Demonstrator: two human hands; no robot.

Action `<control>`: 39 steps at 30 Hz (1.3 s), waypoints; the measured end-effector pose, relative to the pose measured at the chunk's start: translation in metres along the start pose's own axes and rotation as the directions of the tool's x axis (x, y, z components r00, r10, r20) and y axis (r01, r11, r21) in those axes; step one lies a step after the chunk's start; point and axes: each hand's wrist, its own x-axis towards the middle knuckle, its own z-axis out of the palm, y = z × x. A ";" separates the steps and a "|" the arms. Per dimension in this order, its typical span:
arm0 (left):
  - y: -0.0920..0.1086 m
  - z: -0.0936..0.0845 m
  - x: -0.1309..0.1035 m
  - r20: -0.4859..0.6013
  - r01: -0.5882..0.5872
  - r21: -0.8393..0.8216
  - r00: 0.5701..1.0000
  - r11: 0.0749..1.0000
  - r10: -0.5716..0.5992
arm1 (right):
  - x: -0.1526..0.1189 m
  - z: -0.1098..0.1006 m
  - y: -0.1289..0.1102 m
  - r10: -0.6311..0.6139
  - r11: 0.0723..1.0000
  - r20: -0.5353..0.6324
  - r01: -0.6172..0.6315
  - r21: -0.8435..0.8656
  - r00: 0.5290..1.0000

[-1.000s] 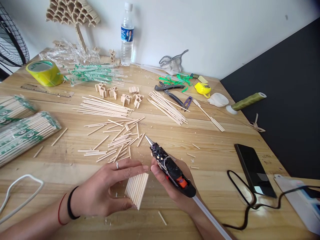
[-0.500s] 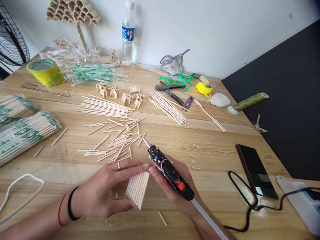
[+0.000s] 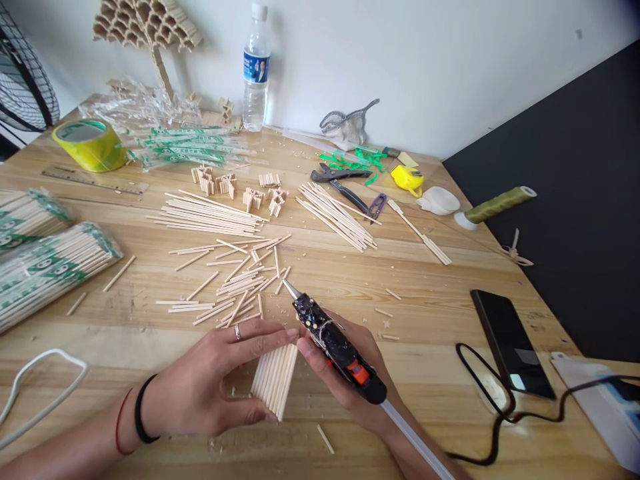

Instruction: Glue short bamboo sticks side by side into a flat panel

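Note:
A flat panel of joined wooden sticks (image 3: 275, 381) is gripped at its top and bottom ends between the fingers and thumb of my left hand (image 3: 220, 380). My right hand (image 3: 350, 363) is wrapped round a black glue gun (image 3: 335, 343) with an orange switch; its metal nozzle points up and left, above the panel. The right fingertips are near the panel's top right corner; whether they touch it, I cannot tell. Short cut sticks (image 3: 245, 283) lie scattered just beyond my hands. Small glued stick pieces (image 3: 253, 198) stand farther back.
Long sticks (image 3: 210, 215) lie behind the short ones. Bagged sticks (image 3: 55, 273) and yellow tape (image 3: 90, 145) are at left. Pliers (image 3: 345, 177) and a bottle (image 3: 256, 73) stand towards the back. A phone (image 3: 510, 343) and black cable (image 3: 495, 440) are at right.
The glue gun in my right hand has shifted very slightly left, its nozzle a little lower. My left hand and the stick panel have barely moved.

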 end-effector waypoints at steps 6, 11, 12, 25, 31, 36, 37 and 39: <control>-0.001 0.002 0.001 -0.002 0.011 0.022 1.000 1.000 -0.011 | -0.001 0.000 -0.001 0.000 1.000 0.041 0.001 -0.029 0.999; -0.004 0.003 0.001 0.005 -0.027 0.049 1.000 0.998 0.027 | -0.001 0.001 -0.001 -0.023 0.999 0.038 0.024 -0.041 0.999; -0.004 0.004 0.001 0.005 -0.030 0.057 1.000 0.998 0.029 | -0.002 0.001 -0.001 -0.031 0.998 0.038 0.033 -0.045 0.999; 0.001 0.009 -0.002 0.082 -0.030 0.298 0.997 0.954 0.005 | -0.004 0.009 0.007 0.089 0.985 0.001 -0.088 0.151 0.996; 0.001 0.013 -0.002 0.114 -0.047 0.314 0.993 0.948 0.011 | -0.005 0.017 0.002 0.115 0.979 0.040 -0.120 0.167 0.993; 0.002 0.012 0.000 0.097 -0.039 0.291 0.995 0.956 0.011 | -0.003 0.014 0.000 0.172 0.963 0.095 -0.187 0.194 0.981; 0.002 0.011 0.000 0.092 -0.035 0.288 0.996 0.957 0.008 | -0.002 0.013 0.000 0.171 0.963 0.101 -0.188 0.195 0.980; 0.002 0.010 0.001 0.081 -0.028 0.278 0.997 0.960 0.006 | -0.001 0.012 0.000 0.159 0.965 0.102 -0.177 0.194 0.982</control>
